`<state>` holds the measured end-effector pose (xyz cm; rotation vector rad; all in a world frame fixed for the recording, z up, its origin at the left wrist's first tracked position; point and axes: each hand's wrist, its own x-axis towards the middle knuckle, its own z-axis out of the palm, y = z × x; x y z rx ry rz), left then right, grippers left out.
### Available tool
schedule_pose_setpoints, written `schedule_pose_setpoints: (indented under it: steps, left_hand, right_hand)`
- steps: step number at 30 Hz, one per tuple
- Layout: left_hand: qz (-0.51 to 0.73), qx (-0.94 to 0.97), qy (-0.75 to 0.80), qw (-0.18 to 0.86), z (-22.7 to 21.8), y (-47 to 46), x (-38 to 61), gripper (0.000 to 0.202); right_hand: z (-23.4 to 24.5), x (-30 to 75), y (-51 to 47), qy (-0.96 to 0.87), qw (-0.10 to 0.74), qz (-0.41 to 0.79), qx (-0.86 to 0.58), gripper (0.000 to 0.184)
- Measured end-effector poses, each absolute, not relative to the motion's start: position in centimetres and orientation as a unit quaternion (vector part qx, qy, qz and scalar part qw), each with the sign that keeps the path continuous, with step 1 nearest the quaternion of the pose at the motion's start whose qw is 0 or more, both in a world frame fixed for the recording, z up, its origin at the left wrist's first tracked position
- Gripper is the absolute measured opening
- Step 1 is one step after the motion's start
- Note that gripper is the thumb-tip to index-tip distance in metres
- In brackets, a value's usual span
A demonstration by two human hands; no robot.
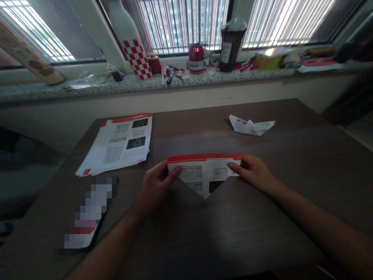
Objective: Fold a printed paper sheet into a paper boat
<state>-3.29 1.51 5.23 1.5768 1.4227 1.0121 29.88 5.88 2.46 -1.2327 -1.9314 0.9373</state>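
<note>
Between my two hands is a folded sheet of printed paper [205,171], with a red band along its far edge and a point toward me. My left hand [155,184] pinches its left corner, the thumb lying on top. At the right corner my right hand [255,171] grips it the same way, thumb on the printed face and fingers behind. Farther back on the right stands a folded paper boat [251,126], apart from both hands. A stack of printed sheets [116,146] lies at the back left of the table.
A phone [90,214], its screen blurred out, lies on the brown table [186,237] left of my left forearm. Along the granite windowsill [116,88] stand a red-checkered white bottle [135,54], a red can [196,58], a dark drink cup [230,46] and small clutter.
</note>
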Motion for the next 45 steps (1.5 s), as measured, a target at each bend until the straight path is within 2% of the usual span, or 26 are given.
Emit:
schedule_pose_setpoints:
  steps: [3, 6, 9, 13, 18, 23, 27, 30, 35, 45]
  left_hand:
    - [0.348, 0.646, 0.576, 0.362, 4.5, 2.0, -3.6, 0.029]
    - [0.286, 0.694, 0.593, 0.292, 3.6, 2.3, -4.1, 0.030]
    - [0.240, 0.734, 0.595, 0.223, 2.9, 2.6, -4.3, 0.027]
    - [0.223, 0.766, 0.573, 0.189, 2.4, 2.7, -4.3, 0.022]
    - [0.223, 0.772, 0.573, 0.164, 1.6, 2.6, -4.5, 0.044]
    - [0.227, 0.774, 0.577, 0.127, 1.1, 2.4, -4.6, 0.059]
    - [0.208, 0.806, 0.546, 0.089, 1.8, 2.1, -4.0, 0.042]
    - [0.203, 0.841, 0.491, 0.100, 2.6, 1.6, -3.3, 0.037]
    - [0.143, 0.905, 0.356, 0.185, 3.2, 0.5, -2.4, 0.045]
    - [0.111, 0.908, 0.345, 0.212, 3.2, 0.1, -2.0, 0.052]
  right_hand:
    - [1.7, 29.8, 6.2, -0.729, 0.318, 0.389, -0.464, 0.027]
    - [1.1, 29.8, 6.4, -0.744, 0.301, 0.383, -0.457, 0.027]
    - [1.1, 29.8, 6.4, -0.783, 0.275, 0.307, -0.465, 0.026]
    - [1.2, 29.7, 6.5, -0.835, 0.257, 0.210, -0.439, 0.023]
    - [0.8, 29.9, 6.7, -0.858, 0.252, 0.174, -0.413, 0.042]
    - [0.5, 29.9, 6.7, -0.860, 0.247, 0.174, -0.411, 0.039]
    - [0.5, 29.9, 6.7, -0.865, 0.243, 0.177, -0.402, 0.035]
    - [0.7, 29.8, 6.6, -0.866, 0.239, 0.180, -0.400, 0.032]
    - [0.8, 29.8, 6.6, -0.864, 0.239, 0.183, -0.403, 0.032]
    - [0.1, 30.0, 6.6, -0.860, 0.239, 0.173, -0.416, 0.044]
